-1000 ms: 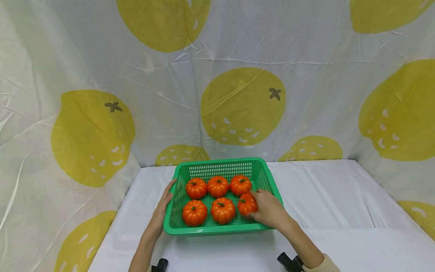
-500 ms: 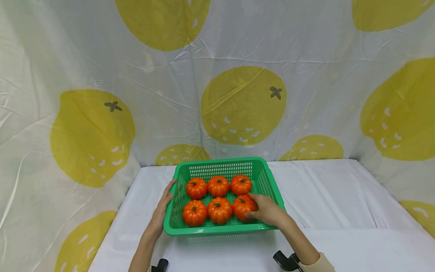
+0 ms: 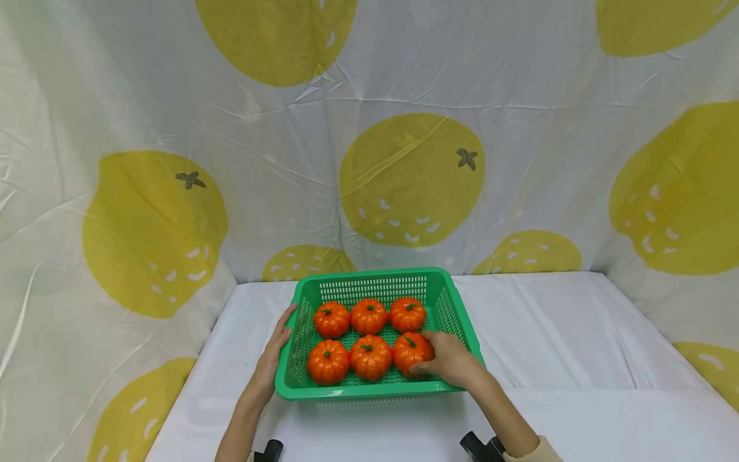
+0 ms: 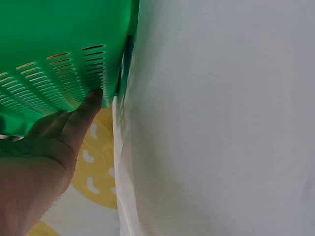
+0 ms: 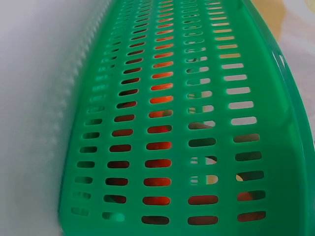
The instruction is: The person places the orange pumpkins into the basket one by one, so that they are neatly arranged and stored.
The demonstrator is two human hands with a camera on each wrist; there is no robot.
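Note:
A green slotted plastic basket [image 3: 381,389] stands on the white-covered table, also close up in the left wrist view as its slotted wall [image 4: 59,29]. Inside are small orange pumpkins in two rows of three. My right hand [image 3: 453,360] reaches over the near right rim and holds the front-right pumpkin [image 3: 410,354] between thumb and fingers. Its fingertips are partly hidden behind the pumpkin. My left hand [image 3: 271,356] lies along the basket's left side, its straight fingers [image 4: 81,120] touching the outer wall. In the right wrist view the slotted wall [image 5: 177,118] hides the right hand.
The front-middle pumpkin [image 3: 371,359] and front-left pumpkin [image 3: 328,363] sit beside the held one. A white cloth [image 3: 548,333] covers the table. Lemon-printed curtains [image 3: 519,192] hang behind and at both sides. Black wrist devices [image 3: 482,446] show at the bottom edge.
The right hand has moved left with the front-right pumpkin, which now sits close to the front-middle one. The front-middle pumpkin has also shifted left. The left hand stays at the basket's side.

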